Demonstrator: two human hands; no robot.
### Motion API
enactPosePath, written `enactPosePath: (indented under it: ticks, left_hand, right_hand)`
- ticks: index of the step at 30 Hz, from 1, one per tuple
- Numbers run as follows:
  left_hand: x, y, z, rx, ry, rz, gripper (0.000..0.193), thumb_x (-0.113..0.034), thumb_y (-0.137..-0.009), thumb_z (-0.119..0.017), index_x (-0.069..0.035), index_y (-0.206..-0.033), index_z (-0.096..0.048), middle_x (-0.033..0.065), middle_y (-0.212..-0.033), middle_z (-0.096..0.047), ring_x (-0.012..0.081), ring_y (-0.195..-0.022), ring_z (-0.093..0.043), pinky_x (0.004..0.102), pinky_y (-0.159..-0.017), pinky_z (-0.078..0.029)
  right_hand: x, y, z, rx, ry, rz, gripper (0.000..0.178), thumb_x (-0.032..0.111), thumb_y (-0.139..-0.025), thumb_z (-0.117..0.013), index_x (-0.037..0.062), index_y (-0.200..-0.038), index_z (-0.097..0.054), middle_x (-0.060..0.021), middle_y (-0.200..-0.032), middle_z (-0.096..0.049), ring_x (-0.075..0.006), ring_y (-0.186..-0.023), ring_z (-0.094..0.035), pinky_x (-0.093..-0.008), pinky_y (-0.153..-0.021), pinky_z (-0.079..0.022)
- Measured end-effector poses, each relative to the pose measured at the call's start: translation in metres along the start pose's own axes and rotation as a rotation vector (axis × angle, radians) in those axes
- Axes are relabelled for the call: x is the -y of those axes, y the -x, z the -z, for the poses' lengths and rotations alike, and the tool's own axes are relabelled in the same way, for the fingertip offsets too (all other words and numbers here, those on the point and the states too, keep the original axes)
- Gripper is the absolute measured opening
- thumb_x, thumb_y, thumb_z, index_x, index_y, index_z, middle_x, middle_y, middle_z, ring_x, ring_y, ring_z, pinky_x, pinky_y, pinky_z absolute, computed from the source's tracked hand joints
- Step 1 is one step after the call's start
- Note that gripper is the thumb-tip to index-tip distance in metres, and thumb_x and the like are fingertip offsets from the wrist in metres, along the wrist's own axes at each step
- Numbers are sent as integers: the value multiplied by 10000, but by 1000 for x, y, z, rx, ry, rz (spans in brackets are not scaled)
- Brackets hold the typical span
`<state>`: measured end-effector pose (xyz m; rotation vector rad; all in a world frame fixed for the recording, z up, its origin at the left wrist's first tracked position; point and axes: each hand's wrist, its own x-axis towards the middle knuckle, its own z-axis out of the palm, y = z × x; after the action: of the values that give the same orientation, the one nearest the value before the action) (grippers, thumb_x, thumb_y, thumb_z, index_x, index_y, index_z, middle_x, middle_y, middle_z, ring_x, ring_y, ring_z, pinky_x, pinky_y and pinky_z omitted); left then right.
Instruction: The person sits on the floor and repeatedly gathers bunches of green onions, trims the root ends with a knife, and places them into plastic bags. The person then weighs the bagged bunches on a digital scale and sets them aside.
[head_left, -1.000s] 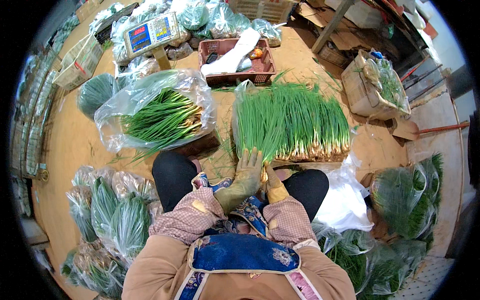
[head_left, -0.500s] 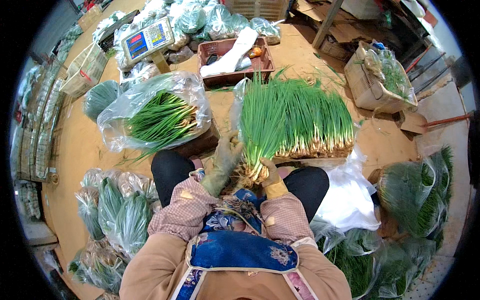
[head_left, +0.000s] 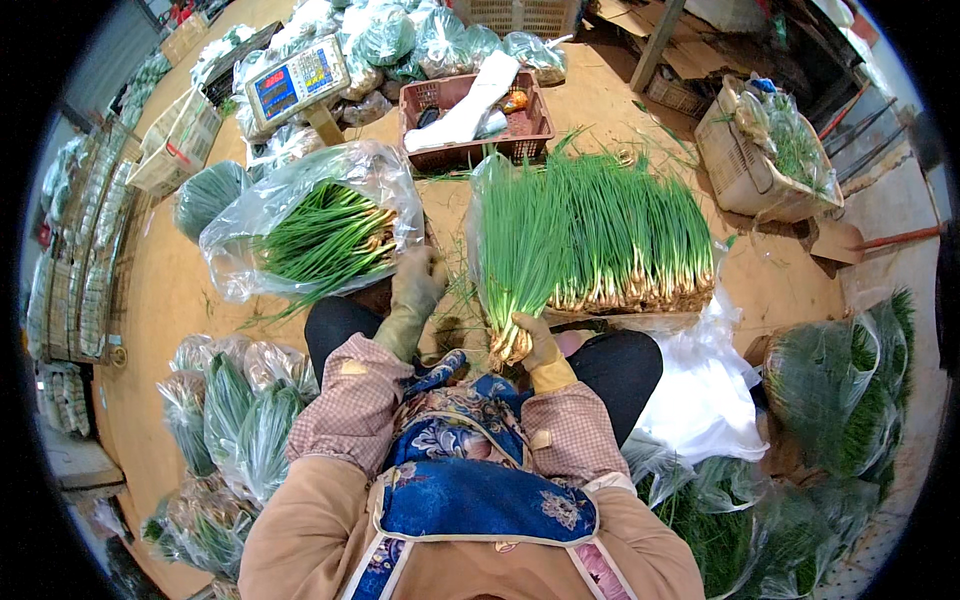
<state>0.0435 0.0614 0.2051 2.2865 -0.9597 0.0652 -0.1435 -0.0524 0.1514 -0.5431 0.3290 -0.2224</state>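
My right hand (head_left: 541, 340), in a yellowish glove, is closed around the white lower stems of a bunch of scallions (head_left: 522, 245). The bunch stands nearly upright between my knees, green leaves pointing away and bulbs near my lap. My left hand (head_left: 418, 282), also gloved, is apart from the bunch, beside the right edge of an open clear plastic bag (head_left: 225, 240). Its fingers are blurred, and I cannot see anything held in them. More scallions (head_left: 325, 240) lie inside that bag. Right of the held bunch, a dense row of scallions (head_left: 635, 235) has its bulbs toward me.
Beyond the scallions sits a brown plastic crate (head_left: 478, 155) with white bags in it. A digital scale (head_left: 298, 80) stands at far left. Bagged greens (head_left: 240, 430) lie at near left, more (head_left: 835, 400) at right. White plastic bags (head_left: 690, 390) lie by my right knee.
My left hand has moved left, away from the scallion bulbs toward the clear bag. The straggly roots and bits under the held bunch now look fewer. My right hand keeps its grip.
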Motion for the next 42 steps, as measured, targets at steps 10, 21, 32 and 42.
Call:
enactPosePath:
  ticks: [10,21,32,42]
  left_hand:
    - [-7,-6,-1,86,80,94,130,-158,-702,-566,-37,-697,-614,168,-780,-582,317,-727,-553,389,-659,-438]
    - [-77,-22,31,422,-138,-4,399,-249,-766,-539,-98,-1133,-503,175,-920,-599,301,-883,-578,397,-727,-459]
    - [-50,-45,-33,859,711,400,341,-89,-799,-521,-59,-1137,-504,25,-659,-551,93,-556,-503,239,-485,-417]
    - [-70,-46,-36,782,386,413,169,-156,-727,-658,-39,-740,-537,28,-572,-542,107,-467,-489,244,-404,-393]
  right_hand:
    - [-14,-8,13,-86,84,23,343,143,-746,-581,-34,-1031,-511,-153,-833,-606,-240,-626,-608,-351,-510,-523]
    - [-16,-13,16,-18,292,79,328,127,-754,-567,-30,-1036,-503,-130,-868,-589,-226,-662,-592,-327,-552,-509]
    - [-3,-2,1,142,188,-50,284,85,-764,-504,-27,-1023,-540,-109,-912,-597,-195,-764,-587,-287,-649,-473]
    - [1,0,6,147,232,-79,310,11,-676,-565,-9,-985,-571,-95,-954,-594,-204,-855,-572,-294,-756,-435]
